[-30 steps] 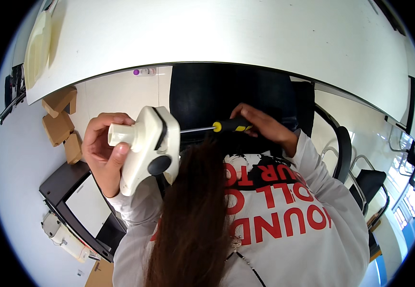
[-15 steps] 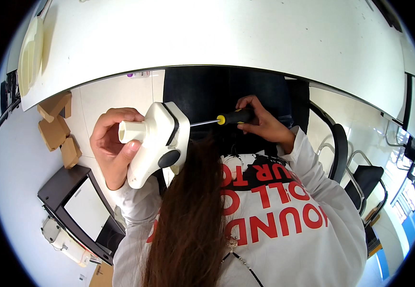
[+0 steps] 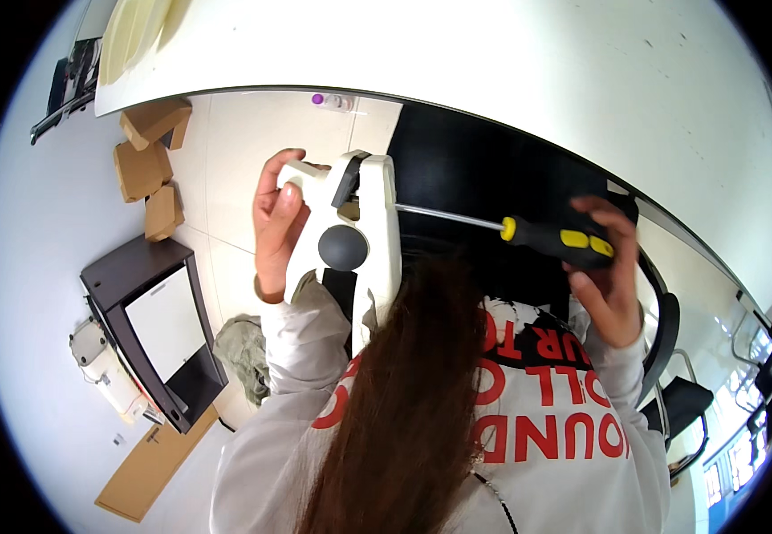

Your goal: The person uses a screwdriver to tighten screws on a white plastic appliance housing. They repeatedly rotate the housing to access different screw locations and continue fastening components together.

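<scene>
My left hand [image 3: 272,233] is closed round the stub end of a cream-white plastic housing [image 3: 384,236]. A round black knob [image 3: 342,247] sits on the housing's side, and a dark strip [image 3: 348,182] lies near an open gap in its shell. Between the thumb and fingers of my right hand [image 3: 616,294] is the black and yellow handle of a screwdriver [image 3: 542,238]. Its steel shaft points left and meets the housing's right face; the tip is hidden there. The fingers of my right hand are slightly blurred.
A white table [image 3: 457,53] spans the far side, with a cream plastic piece [image 3: 128,40] at its left. Cardboard boxes [image 3: 144,169], a dark cabinet [image 3: 137,262] and a grey cloth [image 3: 242,356] are on the left. A black chair [image 3: 682,409] stands at right.
The view has shifted. The housing has turned, showing its knob and open gap more fully. My right hand is farther from the housing, toward the end of the screwdriver handle, and more shaft shows.
</scene>
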The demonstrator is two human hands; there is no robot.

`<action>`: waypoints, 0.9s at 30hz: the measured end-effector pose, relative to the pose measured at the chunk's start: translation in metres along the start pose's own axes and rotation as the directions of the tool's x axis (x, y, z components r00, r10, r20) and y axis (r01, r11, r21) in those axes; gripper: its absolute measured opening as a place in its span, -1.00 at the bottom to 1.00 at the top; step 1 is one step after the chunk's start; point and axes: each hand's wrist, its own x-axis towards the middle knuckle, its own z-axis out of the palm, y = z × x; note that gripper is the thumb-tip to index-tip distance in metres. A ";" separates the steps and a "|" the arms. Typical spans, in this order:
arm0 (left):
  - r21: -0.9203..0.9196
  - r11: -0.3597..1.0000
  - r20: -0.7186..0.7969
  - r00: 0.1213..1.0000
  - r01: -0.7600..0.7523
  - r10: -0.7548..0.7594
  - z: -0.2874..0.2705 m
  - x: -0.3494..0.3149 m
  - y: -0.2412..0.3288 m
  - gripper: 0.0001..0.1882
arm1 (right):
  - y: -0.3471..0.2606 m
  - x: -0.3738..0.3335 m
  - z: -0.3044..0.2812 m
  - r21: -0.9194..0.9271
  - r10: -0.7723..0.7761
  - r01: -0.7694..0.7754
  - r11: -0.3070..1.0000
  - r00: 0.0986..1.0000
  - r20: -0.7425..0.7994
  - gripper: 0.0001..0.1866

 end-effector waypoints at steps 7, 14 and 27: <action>-0.175 0.984 -0.076 0.997 -0.022 0.008 -0.012 -0.004 -0.025 -0.57 | -0.023 -0.007 -0.008 -0.071 0.175 -0.176 0.982 0.984 -0.024 -0.56; -0.074 0.988 -0.116 0.983 0.133 -0.141 -0.014 0.003 -0.024 -0.59 | -0.016 0.003 0.004 -0.204 -0.094 0.080 0.976 0.994 -0.061 -0.49; 0.006 0.976 -0.103 0.971 0.218 -0.217 -0.009 0.005 -0.028 -0.59 | -0.028 0.013 -0.006 -0.354 -0.133 0.142 0.925 0.990 0.049 -0.58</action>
